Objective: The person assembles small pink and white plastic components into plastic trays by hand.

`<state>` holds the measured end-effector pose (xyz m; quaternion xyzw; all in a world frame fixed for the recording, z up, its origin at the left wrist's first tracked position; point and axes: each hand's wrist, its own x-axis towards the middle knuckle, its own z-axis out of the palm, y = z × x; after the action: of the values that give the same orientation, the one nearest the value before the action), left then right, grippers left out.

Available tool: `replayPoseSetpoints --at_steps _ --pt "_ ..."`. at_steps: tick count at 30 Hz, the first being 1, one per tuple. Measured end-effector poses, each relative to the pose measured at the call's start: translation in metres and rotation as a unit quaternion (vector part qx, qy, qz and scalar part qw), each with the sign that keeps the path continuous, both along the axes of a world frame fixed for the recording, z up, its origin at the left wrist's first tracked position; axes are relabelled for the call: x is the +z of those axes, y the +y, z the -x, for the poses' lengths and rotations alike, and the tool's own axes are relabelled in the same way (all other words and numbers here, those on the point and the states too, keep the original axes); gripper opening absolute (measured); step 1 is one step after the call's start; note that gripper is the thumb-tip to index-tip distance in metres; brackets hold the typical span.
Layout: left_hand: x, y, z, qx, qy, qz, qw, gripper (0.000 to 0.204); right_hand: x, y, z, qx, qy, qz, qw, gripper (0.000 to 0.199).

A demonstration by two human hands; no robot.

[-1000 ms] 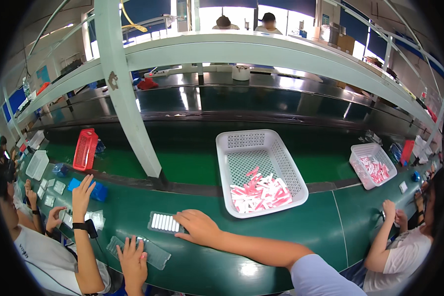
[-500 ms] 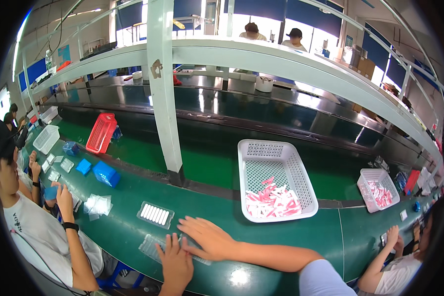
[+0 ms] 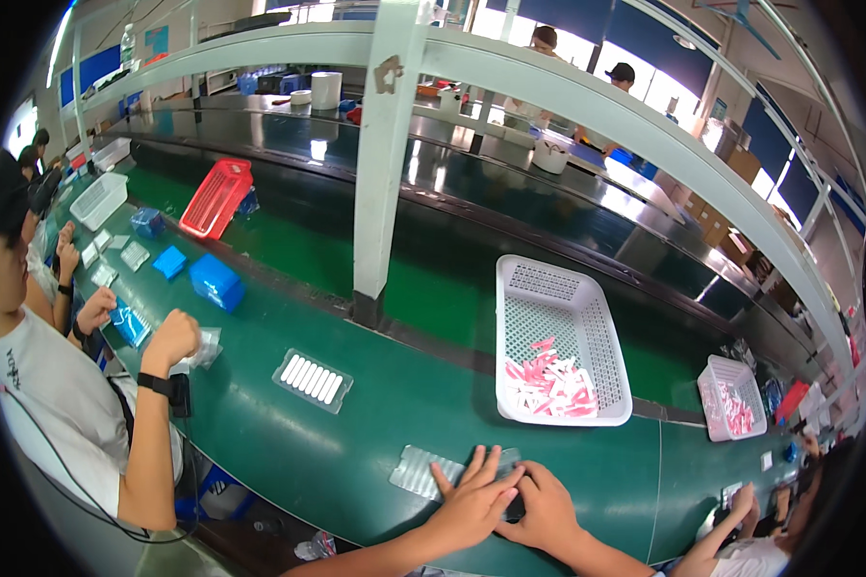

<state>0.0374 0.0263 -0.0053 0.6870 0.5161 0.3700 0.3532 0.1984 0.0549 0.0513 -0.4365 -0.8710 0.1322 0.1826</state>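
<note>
In front of me on the green table, a clear ribbed plastic tray (image 3: 416,471) lies partly under my hands. My left hand (image 3: 471,505) rests on it with its fingers spread. Close against it, my right hand (image 3: 541,510) sits at the tray's right end, fingers bent and thumb apart from them. Clear plastic (image 3: 512,456) also shows just beyond the fingertips; whether it belongs to the same tray I cannot tell. Farther left lies another clear tray (image 3: 337,400) with a row of several white sticks (image 3: 311,378) in it.
A white basket (image 3: 614,361) of pink and white pieces (image 3: 551,383) stands beyond my hands. A grey post (image 3: 380,173) rises at the table's back edge. Leftward are a blue box (image 3: 216,282), a red basket (image 3: 216,197) and a co-worker (image 3: 63,413) holding a blue packet (image 3: 130,322).
Both hands and the clear tray under them have moved right, away from the tray of white sticks. My right fingers have bent. The view has turned, and the left co-worker's hands have separated.
</note>
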Motion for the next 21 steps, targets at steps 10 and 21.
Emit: replayPoseSetpoints --at_steps 10,21 --pt "0.025 0.003 0.065 -0.125 0.061 -0.015 0.99 0.046 0.004 0.018 -0.052 0.144 -0.047 0.114 0.982 0.07" --pt "0.008 0.024 0.085 -0.136 0.126 -0.011 0.983 0.048 -0.027 0.028 -0.037 0.197 -0.103 -0.019 0.975 0.06"
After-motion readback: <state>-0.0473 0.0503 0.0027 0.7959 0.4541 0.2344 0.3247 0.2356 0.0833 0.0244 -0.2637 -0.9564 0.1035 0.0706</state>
